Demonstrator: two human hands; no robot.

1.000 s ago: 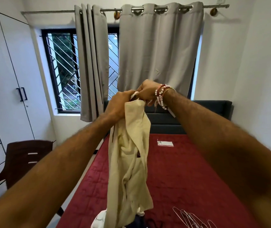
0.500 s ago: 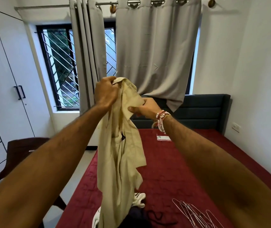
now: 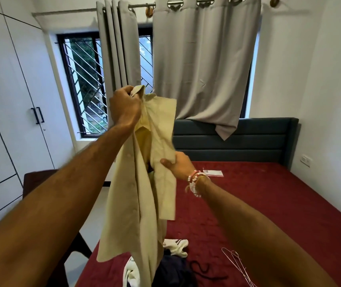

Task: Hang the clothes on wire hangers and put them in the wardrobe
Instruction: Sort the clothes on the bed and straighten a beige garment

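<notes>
Dropped lower on the beige shirt (image 3: 136, 193) since half a second ago: right hand (image 3: 175, 165). Raised high, left hand (image 3: 124, 108) fisted round the collar; cloth hanging below that grip over the bed (image 3: 268, 204). Lower, right hand pinching the front panel's edge, thumb forward. Beneath its forearm, wire hangers (image 3: 240, 266).

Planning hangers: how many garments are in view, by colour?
Beige: 1, the shirt, held up.
White: 2, white pieces on the bed, maybe one garment.
Dark: 1, dark garment on the bed.
Total: 4, or 3 if the white joins.
</notes>
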